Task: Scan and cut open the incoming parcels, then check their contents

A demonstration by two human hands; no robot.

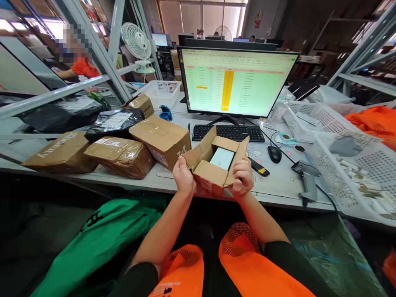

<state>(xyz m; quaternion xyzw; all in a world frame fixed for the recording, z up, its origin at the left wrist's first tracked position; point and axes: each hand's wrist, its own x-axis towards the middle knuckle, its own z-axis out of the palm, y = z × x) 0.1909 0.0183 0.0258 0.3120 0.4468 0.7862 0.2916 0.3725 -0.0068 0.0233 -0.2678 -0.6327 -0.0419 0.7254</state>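
Observation:
An opened cardboard box (212, 170) is held at the desk's front edge, its flaps spread outward. A white, flat-topped item (222, 158) lies inside it. My left hand (183, 175) grips the box's left side, thumb up on the flap. On the other side, my right hand (242, 176) has its fingers curled round the right flap. A utility knife (259, 167) with a black and yellow handle lies on the desk just beyond my right hand. Left of the box stands a closed carton (163, 138).
Taped parcels (120, 156) and a black plastic package (116, 120) crowd the left. A monitor (236, 82) and keyboard (229, 133) stand behind the box. On the right are a mouse (274, 154), a barcode scanner (307, 179) with its cable, and white baskets (334, 181).

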